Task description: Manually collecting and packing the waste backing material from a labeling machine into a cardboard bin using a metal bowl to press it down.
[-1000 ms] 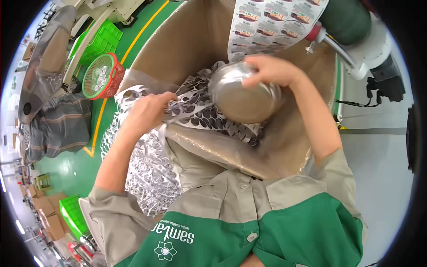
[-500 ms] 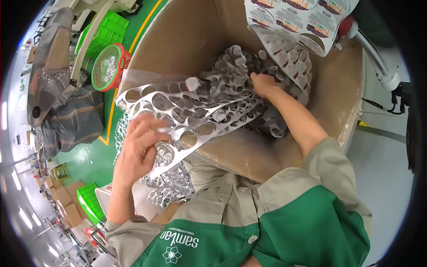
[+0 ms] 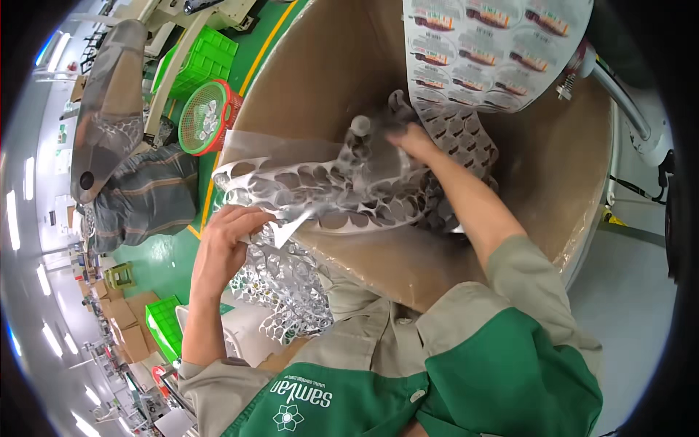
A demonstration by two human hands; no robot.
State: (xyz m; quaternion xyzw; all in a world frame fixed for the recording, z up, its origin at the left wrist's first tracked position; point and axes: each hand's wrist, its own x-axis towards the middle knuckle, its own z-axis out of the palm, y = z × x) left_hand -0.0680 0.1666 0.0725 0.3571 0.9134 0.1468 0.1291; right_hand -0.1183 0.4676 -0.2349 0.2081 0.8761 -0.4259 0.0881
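Observation:
My left hand (image 3: 227,244) is closed on the near left edge of a punched-out film web (image 3: 309,182), a silvery sheet full of round holes. The web stretches rightward over the rim of a large brown bin (image 3: 313,65). Inside the bin, my right hand (image 3: 413,142) is at the far part of the web, beside loose film and round cut-outs. Motion blurs its fingers, so its grip is unclear. A single round piece (image 3: 360,125) shows to the left of that hand. Printed lid film (image 3: 480,51) hangs down into the bin behind my right hand.
A metal arm (image 3: 619,95) stands at the bin's right. More punched film (image 3: 284,291) hangs below my left hand. On the green floor at left are a red-and-green basket (image 3: 207,116) with round pieces, a green crate (image 3: 200,62) and a dark bag (image 3: 149,200).
My right hand has moved slightly left and farther into the bin. The web has shifted and bunched, and its near strip no longer stretches below my left hand. The printed film hangs straighter.

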